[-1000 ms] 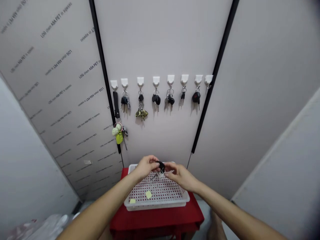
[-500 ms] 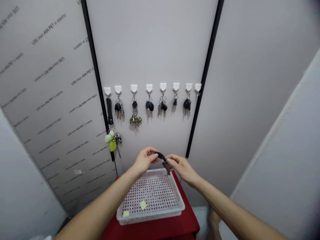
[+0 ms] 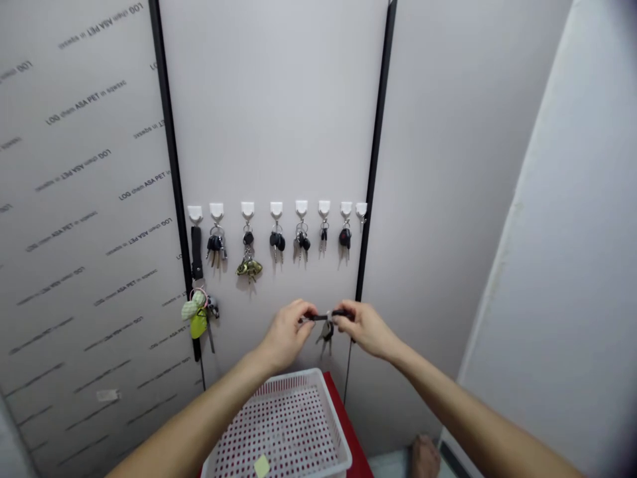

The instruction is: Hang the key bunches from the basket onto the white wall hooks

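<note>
Just above the basket, my left hand (image 3: 291, 332) pinches one end of a dark strip-like piece of a key bunch (image 3: 326, 332). My right hand (image 3: 365, 326) is closed on another black part of the same bunch, level with the left. Between the two hands the keys dangle, partly hidden by the fingers. Beyond them is a row of white wall hooks (image 3: 301, 208). Several bunches of keys hang there, including one with a gold-green charm (image 3: 249, 267) and one on a black strap (image 3: 197, 253) with a yellow-green tag (image 3: 198, 325).
A white perforated basket (image 3: 334, 415) stands on a red surface (image 3: 355, 441) below my hands, with a pale yellow paper square (image 3: 261, 466) inside. Black strips (image 3: 377, 146) edge the wall panel. Printed wall covering (image 3: 84, 232) is at left. A bare foot (image 3: 425, 457) shows at lower right.
Both hands have risen away from the basket with the key bunch. The keys now hang down between the hands. The view has shifted, so the hooks appear lower and further left.
</note>
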`<state>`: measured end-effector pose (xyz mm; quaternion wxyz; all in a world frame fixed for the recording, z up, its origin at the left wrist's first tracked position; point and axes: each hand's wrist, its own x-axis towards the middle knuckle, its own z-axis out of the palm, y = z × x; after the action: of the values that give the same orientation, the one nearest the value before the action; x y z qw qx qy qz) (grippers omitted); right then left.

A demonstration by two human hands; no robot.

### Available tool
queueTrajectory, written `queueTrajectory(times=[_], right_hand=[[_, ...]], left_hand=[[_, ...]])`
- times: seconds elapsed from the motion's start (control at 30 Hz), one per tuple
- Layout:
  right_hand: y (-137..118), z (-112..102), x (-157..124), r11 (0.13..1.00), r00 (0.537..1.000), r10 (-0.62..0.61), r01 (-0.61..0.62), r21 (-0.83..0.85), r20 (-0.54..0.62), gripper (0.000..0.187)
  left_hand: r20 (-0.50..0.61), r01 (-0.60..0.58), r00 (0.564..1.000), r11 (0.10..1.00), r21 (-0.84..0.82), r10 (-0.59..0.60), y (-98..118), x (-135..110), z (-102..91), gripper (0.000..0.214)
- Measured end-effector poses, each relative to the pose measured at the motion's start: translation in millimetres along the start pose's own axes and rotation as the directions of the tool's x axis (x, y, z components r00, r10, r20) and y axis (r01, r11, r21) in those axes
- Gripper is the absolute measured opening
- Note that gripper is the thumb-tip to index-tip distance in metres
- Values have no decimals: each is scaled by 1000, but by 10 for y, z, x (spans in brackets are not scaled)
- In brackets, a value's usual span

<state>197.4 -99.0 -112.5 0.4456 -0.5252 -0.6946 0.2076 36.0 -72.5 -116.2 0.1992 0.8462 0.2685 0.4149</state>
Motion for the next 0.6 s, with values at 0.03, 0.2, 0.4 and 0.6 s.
queueTrajectory(times=[0.03,0.2,0.4,0.6], right_hand=[[-23,-91,56,1000,998,-2,1,-14,-68,11],[-171,-615,486,998,898,18,11,64,-440,14],[-233,-1092,1026,995,792,-19,-43,-87,-610,15],[-171,-1113,1217,949,810,80,-240,-202,-581,15]], left_hand=[[15,-24,1000,1000,12,23,30,45,21,18],[51,-76,996,997,33,74,238,363,111,31],[65,-122,991,990,70,117,555,673,175,31],[113,-126,987,990,69,118,560,537,244,29]])
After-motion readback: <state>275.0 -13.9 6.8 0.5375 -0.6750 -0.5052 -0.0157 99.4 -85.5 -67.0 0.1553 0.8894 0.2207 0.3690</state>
